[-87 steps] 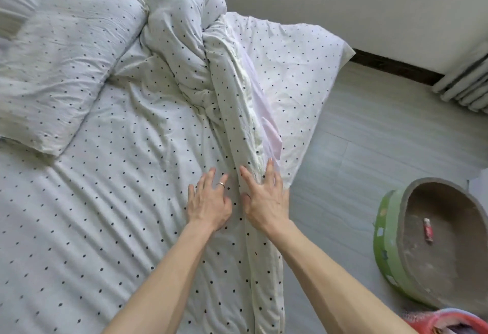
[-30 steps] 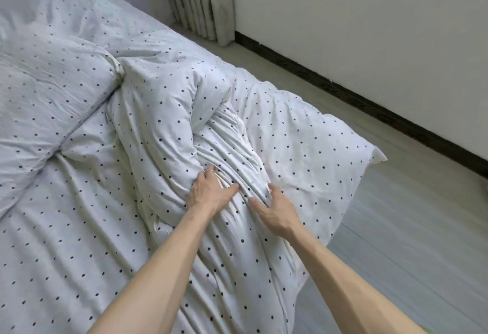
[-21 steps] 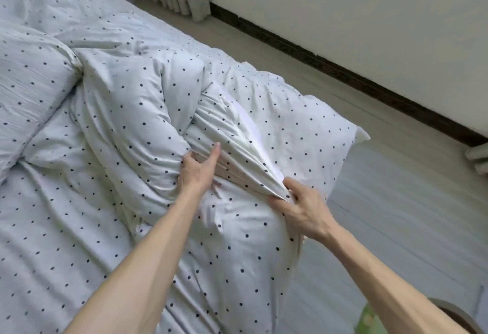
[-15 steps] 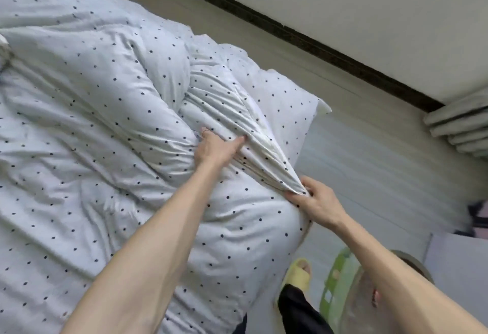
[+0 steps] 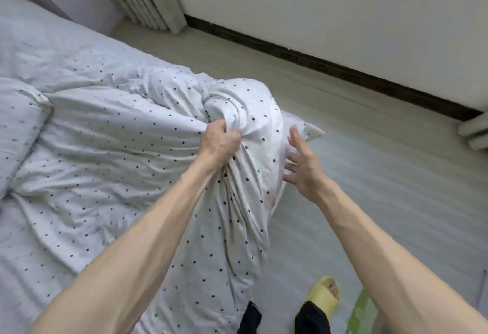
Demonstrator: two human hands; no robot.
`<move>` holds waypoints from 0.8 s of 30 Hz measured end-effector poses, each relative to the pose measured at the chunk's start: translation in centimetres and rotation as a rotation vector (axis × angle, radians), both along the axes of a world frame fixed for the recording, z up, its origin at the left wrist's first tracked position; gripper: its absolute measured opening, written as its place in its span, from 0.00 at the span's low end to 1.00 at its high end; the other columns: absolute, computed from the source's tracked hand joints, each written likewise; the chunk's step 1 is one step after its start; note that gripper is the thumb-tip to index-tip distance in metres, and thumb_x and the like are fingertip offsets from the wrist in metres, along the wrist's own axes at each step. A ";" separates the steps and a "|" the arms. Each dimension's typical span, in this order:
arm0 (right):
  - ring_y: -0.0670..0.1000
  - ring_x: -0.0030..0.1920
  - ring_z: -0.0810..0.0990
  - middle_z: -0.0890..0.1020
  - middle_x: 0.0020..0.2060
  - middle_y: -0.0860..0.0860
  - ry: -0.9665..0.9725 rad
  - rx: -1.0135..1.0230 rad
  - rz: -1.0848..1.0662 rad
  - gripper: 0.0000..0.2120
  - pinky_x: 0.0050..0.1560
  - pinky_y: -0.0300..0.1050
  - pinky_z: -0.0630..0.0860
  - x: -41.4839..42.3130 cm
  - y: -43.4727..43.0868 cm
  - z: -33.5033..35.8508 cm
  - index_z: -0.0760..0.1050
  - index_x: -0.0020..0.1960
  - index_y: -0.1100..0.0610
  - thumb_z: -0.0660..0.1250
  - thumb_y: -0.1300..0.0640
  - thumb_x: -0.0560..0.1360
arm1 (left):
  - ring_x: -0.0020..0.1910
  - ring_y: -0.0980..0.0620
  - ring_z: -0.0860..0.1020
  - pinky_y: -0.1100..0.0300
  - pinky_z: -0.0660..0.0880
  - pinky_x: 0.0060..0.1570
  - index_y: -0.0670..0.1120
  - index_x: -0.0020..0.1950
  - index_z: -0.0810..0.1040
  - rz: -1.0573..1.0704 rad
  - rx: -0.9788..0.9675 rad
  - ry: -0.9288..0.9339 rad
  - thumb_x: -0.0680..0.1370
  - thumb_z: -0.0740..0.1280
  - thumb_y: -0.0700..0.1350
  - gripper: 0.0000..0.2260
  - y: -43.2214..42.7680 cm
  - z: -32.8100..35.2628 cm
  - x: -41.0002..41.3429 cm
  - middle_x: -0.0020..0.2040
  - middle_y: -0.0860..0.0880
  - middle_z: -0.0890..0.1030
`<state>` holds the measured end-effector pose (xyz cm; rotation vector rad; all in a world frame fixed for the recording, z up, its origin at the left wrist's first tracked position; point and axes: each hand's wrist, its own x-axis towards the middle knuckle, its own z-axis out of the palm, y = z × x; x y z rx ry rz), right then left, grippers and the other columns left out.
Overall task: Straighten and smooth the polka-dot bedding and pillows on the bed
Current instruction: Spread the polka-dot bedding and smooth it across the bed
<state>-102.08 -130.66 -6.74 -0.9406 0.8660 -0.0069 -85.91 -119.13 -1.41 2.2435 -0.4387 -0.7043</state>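
L hand [image 5: 220, 143] bunches crumpled duvet [image 5: 126, 133].

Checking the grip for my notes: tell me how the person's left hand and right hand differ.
The left hand is fisted round a bunch of the white black-dotted quilt; the right hand is open, fingers spread. The left hand holds cloth; the right hand holds nothing, beside the bunch. Both are bare and reach toward the same bunch.

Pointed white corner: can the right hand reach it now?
Probably yes: the right hand is open and empty, and the pointed white corner pokes out bare beside the bunched duvet, close by.
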 end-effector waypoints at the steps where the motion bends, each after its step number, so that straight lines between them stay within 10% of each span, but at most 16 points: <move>1: 0.52 0.58 0.85 0.85 0.60 0.49 -0.059 0.078 -0.034 0.28 0.54 0.52 0.80 -0.4 -1.6 0.5 0.84 0.54 0.35 0.66 0.21 0.63 | 0.28 0.59 0.76 0.63 0.68 0.25 0.52 0.32 0.80 -0.096 0.006 0.017 0.60 0.62 0.53 0.09 -0.8 0.6 -0.9 0.26 0.56 0.78; 5: 0.58 0.62 0.82 0.82 0.64 0.56 0.026 0.092 -0.125 0.32 0.63 0.57 0.78 -0.8 -4.0 0.8 0.71 0.73 0.55 0.76 0.47 0.73 | 0.34 0.53 0.79 0.60 0.72 0.32 0.48 0.33 0.78 -0.210 0.126 0.062 0.61 0.63 0.49 0.07 -2.1 -1.0 -3.7 0.31 0.55 0.80; 8: 0.56 0.48 0.83 0.85 0.47 0.52 0.204 -0.228 -0.316 0.19 0.43 0.43 0.78 -0.9 -2.6 0.6 0.77 0.56 0.55 0.72 0.63 0.66 | 0.45 0.46 0.78 0.51 0.75 0.43 0.48 0.43 0.77 -0.312 0.270 -0.001 0.65 0.66 0.52 0.11 -0.9 -3.1 -4.6 0.43 0.49 0.79; 12: 0.46 0.30 0.72 0.76 0.30 0.40 0.141 -0.502 -0.717 0.15 0.27 0.38 0.70 -6.7 -6.7 -0.9 0.74 0.38 0.49 0.67 0.57 0.51 | 0.56 0.49 0.74 0.52 0.72 0.55 0.57 0.60 0.76 -0.396 0.125 -0.364 0.76 0.62 0.61 0.16 0.5 -5.0 -6.3 0.54 0.53 0.76; 14: 0.52 0.38 0.79 0.82 0.40 0.44 0.326 -0.357 -0.764 0.23 0.38 0.46 0.79 -9.1 -8.3 -3.6 0.75 0.44 0.47 0.72 0.56 0.49 | 0.59 0.49 0.74 0.54 0.71 0.55 0.62 0.67 0.73 -0.449 0.108 -0.439 0.77 0.60 0.63 0.19 -0.1 -5.7 -6.5 0.58 0.55 0.77; 17: 0.59 0.65 0.78 0.78 0.67 0.58 0.621 -0.252 -0.426 0.34 0.66 0.56 0.74 -10.9 -6.5 -8.9 0.67 0.73 0.56 0.76 0.53 0.71 | 0.76 0.48 0.62 0.46 0.60 0.72 0.64 0.78 0.60 -0.577 0.434 -0.398 0.79 0.57 0.64 0.26 -1.5 -8.5 -7.3 0.77 0.51 0.65; 21: 0.56 0.78 0.63 0.64 0.79 0.53 0.536 -0.420 -0.192 0.48 0.76 0.55 0.63 -9.7 0.5 -10.8 0.54 0.81 0.52 0.70 0.34 0.70 | 0.81 0.51 0.42 0.40 0.41 0.77 0.64 0.80 0.53 -0.620 0.529 -0.464 0.81 0.54 0.62 0.27 -1.2 -11.7 -8.0 0.83 0.52 0.47; 24: 0.53 0.78 0.62 0.62 0.79 0.52 0.382 -0.149 -0.329 0.61 0.78 0.53 0.60 -8.8 6.2 -12.1 0.46 0.82 0.55 0.76 0.31 0.64 | 0.81 0.49 0.45 0.37 0.43 0.76 0.63 0.80 0.54 -0.554 0.411 -0.573 0.82 0.58 0.58 0.27 1.0 -12.6 -8.7 0.83 0.52 0.48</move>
